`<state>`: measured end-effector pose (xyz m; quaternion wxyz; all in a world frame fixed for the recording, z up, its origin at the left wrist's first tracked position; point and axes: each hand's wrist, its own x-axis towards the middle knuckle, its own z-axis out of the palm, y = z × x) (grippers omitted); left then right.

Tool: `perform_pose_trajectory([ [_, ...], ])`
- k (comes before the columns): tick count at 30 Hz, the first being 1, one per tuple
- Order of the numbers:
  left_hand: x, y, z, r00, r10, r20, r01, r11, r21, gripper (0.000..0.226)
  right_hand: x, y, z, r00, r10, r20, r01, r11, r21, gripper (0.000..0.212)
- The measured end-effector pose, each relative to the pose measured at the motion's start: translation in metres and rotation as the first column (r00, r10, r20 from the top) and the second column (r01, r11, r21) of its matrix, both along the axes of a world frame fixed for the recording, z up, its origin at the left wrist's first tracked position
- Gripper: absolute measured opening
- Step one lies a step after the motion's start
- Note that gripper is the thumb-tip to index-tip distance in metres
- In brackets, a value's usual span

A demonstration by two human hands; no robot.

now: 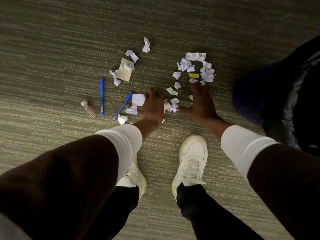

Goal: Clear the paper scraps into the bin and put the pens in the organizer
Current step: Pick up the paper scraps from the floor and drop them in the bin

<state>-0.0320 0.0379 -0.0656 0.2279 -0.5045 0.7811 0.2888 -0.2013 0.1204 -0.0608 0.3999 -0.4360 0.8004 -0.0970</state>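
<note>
Crumpled white paper scraps (194,66) lie scattered on the carpet in two loose groups, one around a tan sticky note (125,72). Two blue pens rest to the left: one upright (101,97), one slanted (123,105). My left hand (153,108) and my right hand (201,103) reach down side by side, fingers spread, flanking a small clump of scraps (173,104) between them. A flat white slip (138,99) sits at my left hand's fingertips. Whether either hand grips paper underneath is hidden.
A small pink-capped clear tube (89,109) lies left of the pens. A yellow block (194,75) sits among the right scraps. A dark blue rounded object and dark fabric (251,97) fill the right edge. My white shoes (192,158) stand just behind the hands.
</note>
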Motion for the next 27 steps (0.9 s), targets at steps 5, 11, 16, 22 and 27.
perform_pose_trajectory([
  [5,0.009,-0.002,-0.004,0.996,-0.025,-0.087,0.027,1.000,0.016,0.054,0.016,-0.032,-0.012,0.955,0.296,-0.032,-0.298,0.949,-0.102,0.098],
  [11,0.017,-0.007,-0.004,0.987,0.045,-0.154,-0.035,0.997,0.068,0.043,0.029,-0.048,-0.018,0.840,0.525,-0.140,-0.542,0.828,-0.143,0.041],
  [16,0.024,-0.010,0.007,0.987,0.075,-0.144,-0.063,0.994,0.086,0.039,0.030,-0.038,-0.008,0.871,0.483,-0.088,-0.490,0.868,-0.082,0.024],
  [22,0.021,-0.008,0.059,0.965,0.173,-0.196,-0.159,0.984,0.084,0.012,0.035,-0.010,0.046,0.989,0.145,-0.028,-0.147,0.987,-0.059,0.019],
  [27,0.001,0.001,0.127,0.944,0.233,-0.234,-0.220,0.972,0.081,0.013,0.033,0.020,0.121,0.989,-0.061,-0.134,0.056,0.998,-0.040,0.020],
])
